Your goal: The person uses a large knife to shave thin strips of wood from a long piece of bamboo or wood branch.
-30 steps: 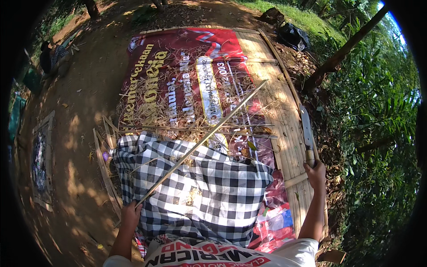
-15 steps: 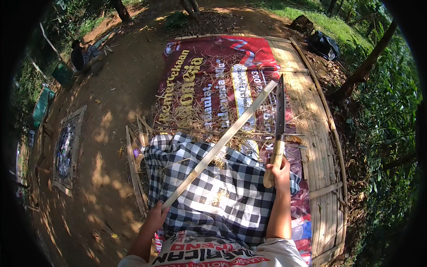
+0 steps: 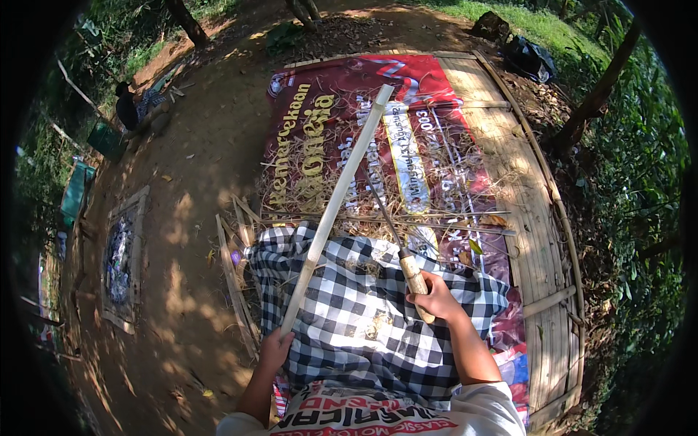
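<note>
My left hand (image 3: 275, 350) is closed around the lower end of a long, pale bamboo strip (image 3: 336, 200), which slants up and away over my lap. In my right hand (image 3: 433, 296) I grip the light wooden handle of a long knife (image 3: 402, 251). Its narrow blade points up and left, seen nearly edge-on, with the tip close to the strip's right side; whether they touch I cannot tell. A black-and-white checked cloth (image 3: 349, 320) covers my lap, with some shavings on it.
Ahead lies a red printed banner (image 3: 305, 156) strewn with thin shavings, on a bamboo platform (image 3: 542, 240). Bamboo strips (image 3: 234, 283) lean at my left. A framed pit (image 3: 120, 254) is in the dirt. A person (image 3: 138, 105) sits far left; a black bag (image 3: 529, 58) lies far right.
The bamboo strip has swung left and more upright. My right hand has lowered and moved left, turning the knife from pointing straight up to leaning left beside the strip.
</note>
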Available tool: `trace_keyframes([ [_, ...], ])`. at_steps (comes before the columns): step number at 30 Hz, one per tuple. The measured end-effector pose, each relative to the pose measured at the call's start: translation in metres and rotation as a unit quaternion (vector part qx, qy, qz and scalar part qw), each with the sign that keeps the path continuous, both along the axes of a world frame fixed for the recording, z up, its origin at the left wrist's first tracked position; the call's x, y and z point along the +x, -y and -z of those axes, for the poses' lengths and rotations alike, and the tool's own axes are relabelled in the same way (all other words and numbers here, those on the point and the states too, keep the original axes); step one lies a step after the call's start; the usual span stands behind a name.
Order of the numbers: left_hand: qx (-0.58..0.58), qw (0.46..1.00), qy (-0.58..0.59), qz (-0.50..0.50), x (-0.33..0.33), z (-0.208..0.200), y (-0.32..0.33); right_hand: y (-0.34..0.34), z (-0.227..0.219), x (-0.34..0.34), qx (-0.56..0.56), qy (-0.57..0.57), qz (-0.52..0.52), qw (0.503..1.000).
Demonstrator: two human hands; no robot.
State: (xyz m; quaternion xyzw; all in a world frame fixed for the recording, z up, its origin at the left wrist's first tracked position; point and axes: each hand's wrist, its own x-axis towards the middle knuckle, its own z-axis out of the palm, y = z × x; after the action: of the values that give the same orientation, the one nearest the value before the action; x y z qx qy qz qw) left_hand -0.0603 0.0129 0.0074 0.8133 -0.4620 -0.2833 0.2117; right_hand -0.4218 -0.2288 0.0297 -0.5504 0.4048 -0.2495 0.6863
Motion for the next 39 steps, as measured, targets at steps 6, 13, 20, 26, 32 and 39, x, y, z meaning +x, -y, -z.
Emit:
trace_keyframes([
  [6, -0.014, 1.0, 0.014, 0.003, 0.006, 0.007, -0.002, 0.005, 0.005, 0.004, -0.018, -0.029, 0.037, 0.999],
  [13, -0.045, 0.999, 0.027, 0.014, 0.009, 0.009, 0.0, 0.014, 0.019, 0.0, 0.024, 0.052, 0.125, 0.99],
  [20, -0.037, 0.999, 0.014, 0.019, 0.014, 0.01, 0.004, 0.017, 0.024, -0.009, 0.129, 0.275, 0.19, 0.933],
  [26, -0.046, 0.997, -0.039, 0.041, 0.014, 0.003, 0.018, 0.017, 0.022, -0.012, 0.086, 0.298, 0.219, 0.925],
  [32, -0.033, 0.997, 0.012, 0.065, 0.017, 0.005, 0.031, 0.007, 0.018, -0.004, -0.04, 0.142, 0.23, 0.962],
  [39, -0.052, 0.997, 0.027, 0.049, 0.012, 0.006, 0.036, 0.0, -0.004, 0.014, -0.223, -0.075, 0.13, 0.963],
])
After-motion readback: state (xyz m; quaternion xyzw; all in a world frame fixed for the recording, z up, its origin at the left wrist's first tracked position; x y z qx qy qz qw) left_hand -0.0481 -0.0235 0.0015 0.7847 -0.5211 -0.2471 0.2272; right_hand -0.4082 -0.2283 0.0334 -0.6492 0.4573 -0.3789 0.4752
